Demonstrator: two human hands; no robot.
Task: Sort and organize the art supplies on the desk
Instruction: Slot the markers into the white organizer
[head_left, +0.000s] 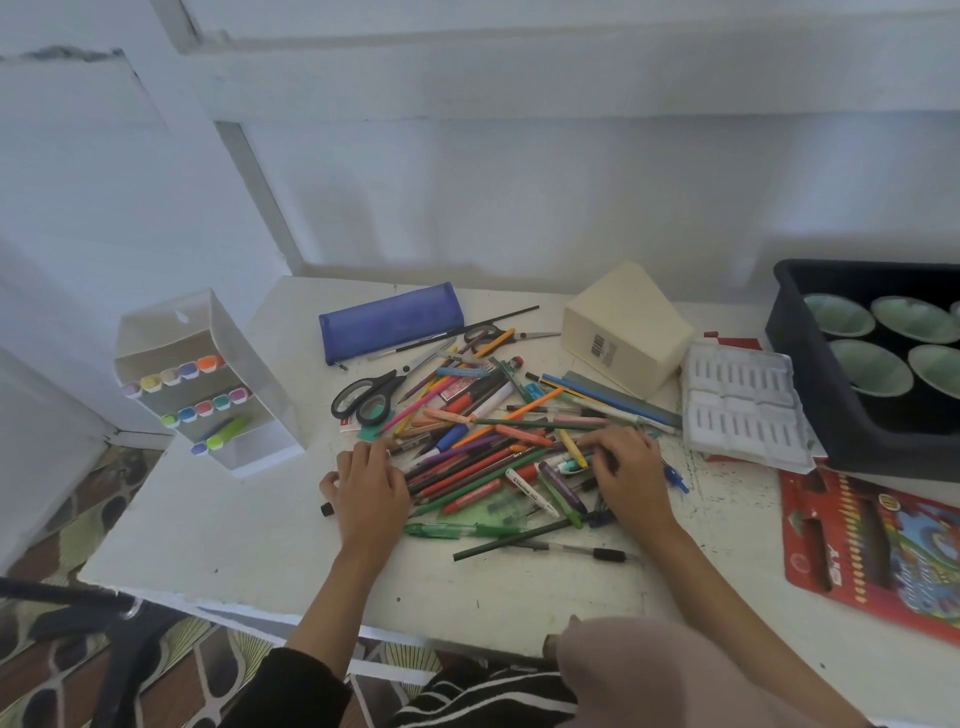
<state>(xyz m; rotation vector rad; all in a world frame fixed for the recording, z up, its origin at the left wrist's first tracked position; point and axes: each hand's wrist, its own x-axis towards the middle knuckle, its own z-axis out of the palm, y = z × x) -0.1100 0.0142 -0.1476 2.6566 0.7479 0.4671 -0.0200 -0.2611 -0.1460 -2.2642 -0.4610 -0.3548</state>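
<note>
A jumbled pile of pens, pencils and markers (488, 441) covers the middle of the white desk (234, 540). My left hand (366, 486) rests on the pile's left edge, fingers bent over the pencil ends. My right hand (626, 470) lies on the pile's right side, fingers curled down among the pens; whether it grips one is unclear. Black-handled scissors (366, 397) lie at the pile's upper left. A blue pencil case (392, 322) lies behind. A clear marker stand (208, 384) with pastel markers stands at the left.
A cream box (626, 330) lies tipped over behind the pile. A white plastic tray insert (740, 410) and a red coloured-pencil packet (878, 551) lie at the right. A black bin (852, 431) with green bowls sits at the far right. A small black cap (326, 510) lies by my left hand.
</note>
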